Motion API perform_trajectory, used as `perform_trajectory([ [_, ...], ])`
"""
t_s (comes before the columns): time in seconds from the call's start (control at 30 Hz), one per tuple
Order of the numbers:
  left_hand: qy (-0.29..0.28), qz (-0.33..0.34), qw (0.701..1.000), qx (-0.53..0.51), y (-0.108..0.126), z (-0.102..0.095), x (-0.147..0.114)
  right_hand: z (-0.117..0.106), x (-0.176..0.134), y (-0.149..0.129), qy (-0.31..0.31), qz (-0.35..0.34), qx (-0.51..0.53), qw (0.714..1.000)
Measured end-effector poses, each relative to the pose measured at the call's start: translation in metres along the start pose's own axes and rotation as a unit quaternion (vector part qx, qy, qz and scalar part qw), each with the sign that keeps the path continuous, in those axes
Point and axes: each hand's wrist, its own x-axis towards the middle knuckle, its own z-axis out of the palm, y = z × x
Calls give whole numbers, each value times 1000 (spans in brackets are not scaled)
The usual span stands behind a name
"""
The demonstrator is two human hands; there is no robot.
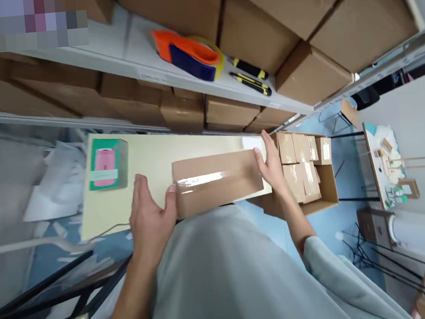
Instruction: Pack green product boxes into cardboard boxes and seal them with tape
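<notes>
A long, flat cardboard box (219,191) with a shiny strip of clear tape lies lengthwise at the near edge of the pale yellow table (148,150), close to my body. At its left end is my left hand (152,217), thumb tip against the box edge and fingers spread away from it. My right hand (271,164) grips the right end, its thumb at the edge and its fingers reaching past the far corner. Behind that corner a small white paper or label (251,142) shows. A green box with a pink cup picture (106,164) stands at the table's left end.
An open carton (328,184) with several small taped boxes stands right of the table. Above the far side runs a shelf (141,69) bearing cartons, an orange and blue tape dispenser (188,55) and yellow-black utility knives (252,79). White plastic wrapping (58,178) lies at left.
</notes>
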Motion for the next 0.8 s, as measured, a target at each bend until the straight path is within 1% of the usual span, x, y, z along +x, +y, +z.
perform_trajectory([
  [0.07, -36, -50, 998, 24, 1, 12, -11, 12, -42, 9, -23, 78, 27, 996],
  [0.13, -69, -85, 993, 41, 5, 26, -14, 30, -64, 21, -54, 147, 65, 986],
  [0.2, -89, -108, 989, 44, 8, 39, -12, 47, -72, 36, -70, 214, 112, 968],
  [0.27, -87, -132, 987, 25, 4, 50, -8, 57, -71, 50, -70, 269, 167, 946],
  [0.3, -81, -142, 987, 8, -1, 54, -5, 59, -69, 57, -69, 284, 198, 936],
  [0.37, -77, -145, 986, -43, -12, 58, 0, 60, -67, 66, -76, 278, 265, 920],
  [0.43, -96, -136, 980, -106, -23, 60, 3, 59, -66, 73, -91, 250, 331, 906],
  [0.5, -121, -141, 968, -169, -30, 61, 6, 59, -66, 77, -102, 236, 378, 889],
  [0.6, -134, -174, 946, -239, -32, 61, 9, 59, -69, 74, -99, 256, 408, 871],
  [0.63, -133, -181, 942, -248, -30, 59, 10, 59, -70, 70, -97, 264, 412, 867],
  [0.7, -130, -181, 944, -242, -27, 52, 11, 58, -73, 60, -90, 272, 414, 864],
  [0.8, -112, -145, 961, -208, -24, 33, 15, 58, -77, 39, -76, 263, 401, 874],
])
